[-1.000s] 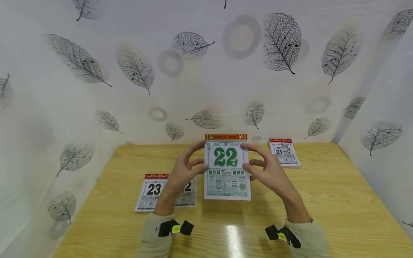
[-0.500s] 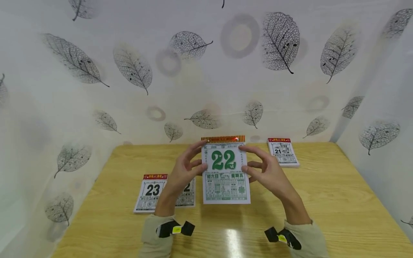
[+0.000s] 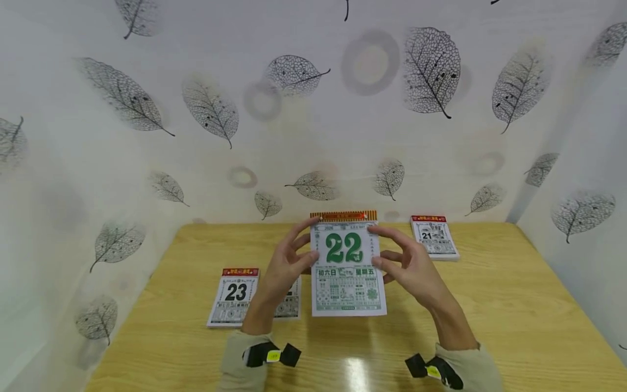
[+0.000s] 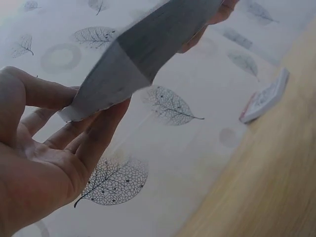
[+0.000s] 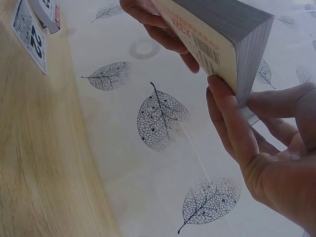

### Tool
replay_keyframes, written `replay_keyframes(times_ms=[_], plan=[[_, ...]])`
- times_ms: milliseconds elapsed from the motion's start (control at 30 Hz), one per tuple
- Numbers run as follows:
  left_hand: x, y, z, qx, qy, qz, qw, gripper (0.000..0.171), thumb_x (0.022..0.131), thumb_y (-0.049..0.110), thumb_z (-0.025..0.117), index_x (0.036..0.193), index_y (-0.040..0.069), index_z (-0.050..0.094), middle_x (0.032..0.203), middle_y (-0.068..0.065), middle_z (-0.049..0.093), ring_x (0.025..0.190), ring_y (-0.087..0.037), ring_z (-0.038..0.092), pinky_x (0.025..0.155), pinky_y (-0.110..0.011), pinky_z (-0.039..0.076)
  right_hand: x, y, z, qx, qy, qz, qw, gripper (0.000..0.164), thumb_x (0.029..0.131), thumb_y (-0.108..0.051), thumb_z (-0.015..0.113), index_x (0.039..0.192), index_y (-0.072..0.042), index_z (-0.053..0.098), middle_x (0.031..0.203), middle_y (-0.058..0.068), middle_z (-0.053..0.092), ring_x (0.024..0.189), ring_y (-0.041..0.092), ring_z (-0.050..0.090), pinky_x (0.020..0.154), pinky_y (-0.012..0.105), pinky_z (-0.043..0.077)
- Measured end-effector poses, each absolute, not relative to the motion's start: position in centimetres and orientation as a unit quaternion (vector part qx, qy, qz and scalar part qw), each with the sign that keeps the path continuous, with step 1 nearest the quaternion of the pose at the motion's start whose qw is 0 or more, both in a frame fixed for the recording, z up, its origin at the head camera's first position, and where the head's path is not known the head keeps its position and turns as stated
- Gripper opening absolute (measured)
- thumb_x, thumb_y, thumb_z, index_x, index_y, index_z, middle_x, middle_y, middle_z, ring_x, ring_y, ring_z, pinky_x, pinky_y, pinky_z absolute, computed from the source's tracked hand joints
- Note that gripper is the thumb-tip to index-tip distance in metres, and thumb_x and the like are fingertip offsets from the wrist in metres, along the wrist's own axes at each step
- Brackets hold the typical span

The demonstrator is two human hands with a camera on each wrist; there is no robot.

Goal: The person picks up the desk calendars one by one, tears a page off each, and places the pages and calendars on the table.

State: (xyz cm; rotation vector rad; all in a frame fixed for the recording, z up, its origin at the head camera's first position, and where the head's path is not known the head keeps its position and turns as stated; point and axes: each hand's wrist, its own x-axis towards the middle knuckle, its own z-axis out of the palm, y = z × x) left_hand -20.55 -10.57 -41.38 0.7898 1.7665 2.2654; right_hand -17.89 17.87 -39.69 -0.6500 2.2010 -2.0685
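A thick tear-off calendar [image 3: 348, 291] with a large green 22 and an orange-and-red striped top band is held up above the table, its front facing me. My left hand [image 3: 278, 275] pinches its left edge between thumb and fingers. On the right edge, my right hand [image 3: 415, 272] does the same. The right wrist view shows the pad's cream back with a barcode [image 5: 206, 48] and the thick stack of page edges [image 5: 253, 59]. Fingers of the left hand [image 4: 54, 163] lie behind the pad in the left wrist view.
On the wooden table [image 3: 509, 316] lies a smaller red-topped calendar [image 3: 232, 305] showing 23 at the left. Beside it is a printed sheet [image 3: 290, 305] partly hidden by my left wrist, reading 22 in the right wrist view. Another calendar [image 3: 435, 239] showing 21 lies back right. Leaf-patterned walls enclose the table.
The calendar stays in both hands and looks slightly larger, its lower edge a little lower in view. The head view has shifted a little. The calendars on the table have not moved.
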Motion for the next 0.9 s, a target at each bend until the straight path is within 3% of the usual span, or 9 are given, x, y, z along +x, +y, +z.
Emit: replay_keyframes(times_ms=[300, 700, 900], plan=[[-20.7, -10.9, -41.7, 0.264, 0.587, 0.759, 0.091, 0.064, 0.104, -0.001, 0.053, 0.161, 0.015, 0.031, 0.147, -0.025, 0.048, 0.114, -0.029, 0.067, 0.091, -0.044, 0.059, -17.8, 17.4, -40.0, -0.21, 0.708, -0.673, 0.035, 0.059, 0.097, 0.007, 0.063, 0.152, -0.007, 0.046, 0.156, 0.016, 0.038, 0.103, 0.026, 0.072, 0.064, 0.044, 0.063], [-20.7, -11.0, -41.2, 0.271, 0.579, 0.764, 0.082, 0.062, 0.105, -0.003, 0.05, 0.16, 0.017, 0.033, 0.15, -0.022, 0.047, 0.112, -0.031, 0.068, 0.087, -0.047, 0.061, -17.2, 17.2, -39.2, -0.219, 0.747, -0.628, -0.014, 0.057, 0.099, 0.005, 0.062, 0.152, -0.01, 0.047, 0.153, 0.014, 0.044, 0.111, 0.018, 0.068, 0.069, 0.043, 0.064], [-20.6, -11.2, -41.0, 0.254, 0.58, 0.77, 0.08, 0.062, 0.104, -0.004, 0.05, 0.16, 0.018, 0.034, 0.149, -0.023, 0.048, 0.111, -0.029, 0.068, 0.089, -0.047, 0.06, -16.4, 16.9, -38.4, -0.223, 0.778, -0.586, -0.046, 0.057, 0.098, 0.005, 0.063, 0.151, -0.011, 0.049, 0.16, 0.007, 0.038, 0.127, 0.033, 0.057, 0.086, 0.034, 0.061]])
